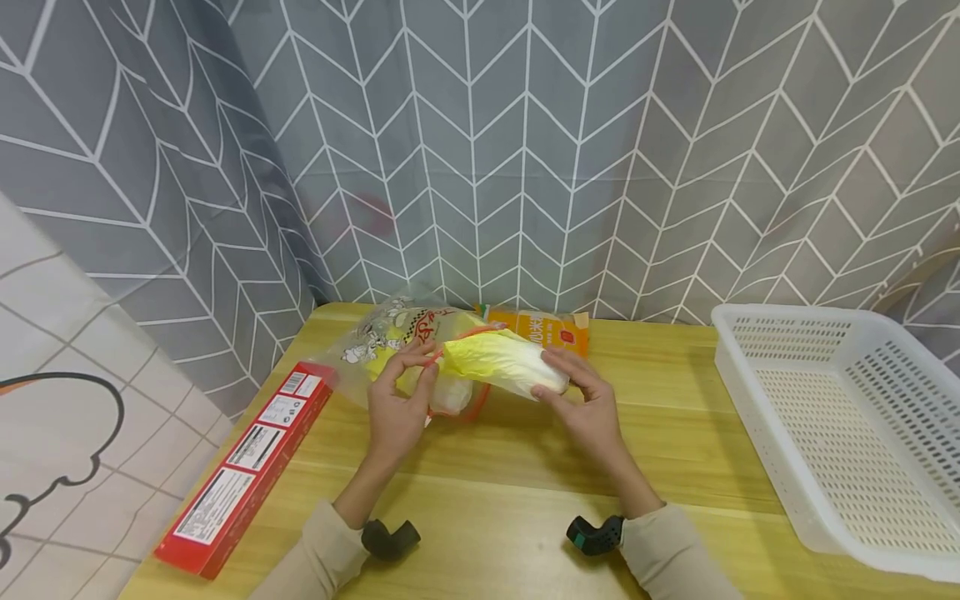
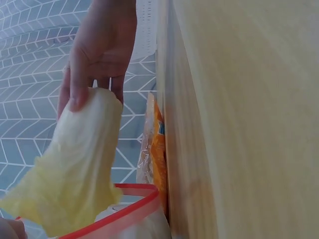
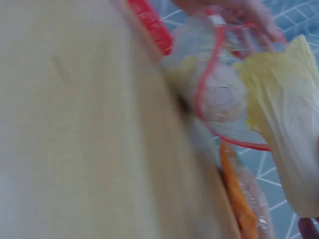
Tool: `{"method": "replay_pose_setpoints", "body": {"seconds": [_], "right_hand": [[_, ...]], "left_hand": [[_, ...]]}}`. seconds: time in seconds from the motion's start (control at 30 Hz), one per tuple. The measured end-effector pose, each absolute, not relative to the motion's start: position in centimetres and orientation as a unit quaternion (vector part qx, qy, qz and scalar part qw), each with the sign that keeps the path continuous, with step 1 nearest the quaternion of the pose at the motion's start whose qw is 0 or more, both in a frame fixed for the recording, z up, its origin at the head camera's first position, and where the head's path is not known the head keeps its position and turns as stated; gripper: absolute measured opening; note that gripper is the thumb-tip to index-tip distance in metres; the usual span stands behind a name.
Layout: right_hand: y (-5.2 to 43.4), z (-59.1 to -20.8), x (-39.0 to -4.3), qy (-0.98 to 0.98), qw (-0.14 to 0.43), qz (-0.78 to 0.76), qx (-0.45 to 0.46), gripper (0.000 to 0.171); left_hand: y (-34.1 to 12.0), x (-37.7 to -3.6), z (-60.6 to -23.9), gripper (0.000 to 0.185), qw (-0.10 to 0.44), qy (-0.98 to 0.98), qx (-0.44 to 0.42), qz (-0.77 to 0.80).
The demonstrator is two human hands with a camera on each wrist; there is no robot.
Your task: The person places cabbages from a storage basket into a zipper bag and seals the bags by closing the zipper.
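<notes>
My right hand [image 1: 588,408] grips a napa cabbage [image 1: 517,360] by its white base end, with fingers and thumb on either side. The cabbage's yellow leafy end points left, at the mouth of a clear plastic bag [image 1: 390,321] with a red-edged opening and printed figures. At that red edge, my left hand [image 1: 399,410] pinches the bag between thumb and fingers. A second pale cabbage [image 3: 219,94] lies inside the bag, its round cut base facing the opening. In the left wrist view the held cabbage's leaves overlap the bag's red rim [image 2: 119,215].
Behind the held cabbage, an orange packet [image 1: 566,332] lies against the patterned curtain [image 1: 495,167]. A long red box [image 1: 247,467] lies along the left table edge. On the right stands a white perforated plastic basket [image 1: 772,467]. The wooden table [image 1: 495,517] stretches beneath my forearms.
</notes>
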State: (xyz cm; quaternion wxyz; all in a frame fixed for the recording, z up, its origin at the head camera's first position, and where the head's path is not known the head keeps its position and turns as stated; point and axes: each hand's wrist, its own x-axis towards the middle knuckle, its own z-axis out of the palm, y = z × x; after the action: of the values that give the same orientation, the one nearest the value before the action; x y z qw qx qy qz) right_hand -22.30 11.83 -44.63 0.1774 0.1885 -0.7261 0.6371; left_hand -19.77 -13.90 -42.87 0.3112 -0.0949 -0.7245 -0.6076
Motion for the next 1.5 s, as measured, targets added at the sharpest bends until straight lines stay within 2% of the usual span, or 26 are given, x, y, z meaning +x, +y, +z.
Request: {"method": "replay_pose_setpoints", "body": {"seconds": [0.2, 0.43, 0.83, 1.13, 1.37, 1.5], "right_hand": [[11.5, -45.9, -22.3, -0.758, 0.241, 0.552, 0.250, 0.046], [11.9, -46.1, -22.5, -0.767, 0.264, 0.501, 0.303, 0.049], [10.0, -45.9, -21.8, -0.742, 0.286, 0.564, 0.223, 0.047], [10.0, -45.7, -21.5, -0.779, 0.316, 0.477, 0.255, 0.048], [9.7, -44.5, -21.0, -0.761, 0.273, 0.541, 0.234, 0.046], [10.0, -43.7, -20.8, -0.763, 0.228, 0.560, 0.230, 0.043]], "left_hand": [[-14.0, -19.8, -43.1, 0.008, 0.317, -0.725, -0.093, -0.604], [-14.2, -19.8, -43.0, 0.009, 0.324, -0.721, -0.093, -0.605], [-13.9, -19.7, -43.2, 0.009, 0.316, -0.740, -0.098, -0.585], [-13.7, -19.5, -43.1, 0.006, 0.319, -0.738, -0.111, -0.584], [-13.5, -19.4, -43.1, 0.007, 0.321, -0.733, -0.125, -0.587], [-13.5, -19.6, -43.2, 0.006, 0.320, -0.730, -0.125, -0.591]]}}
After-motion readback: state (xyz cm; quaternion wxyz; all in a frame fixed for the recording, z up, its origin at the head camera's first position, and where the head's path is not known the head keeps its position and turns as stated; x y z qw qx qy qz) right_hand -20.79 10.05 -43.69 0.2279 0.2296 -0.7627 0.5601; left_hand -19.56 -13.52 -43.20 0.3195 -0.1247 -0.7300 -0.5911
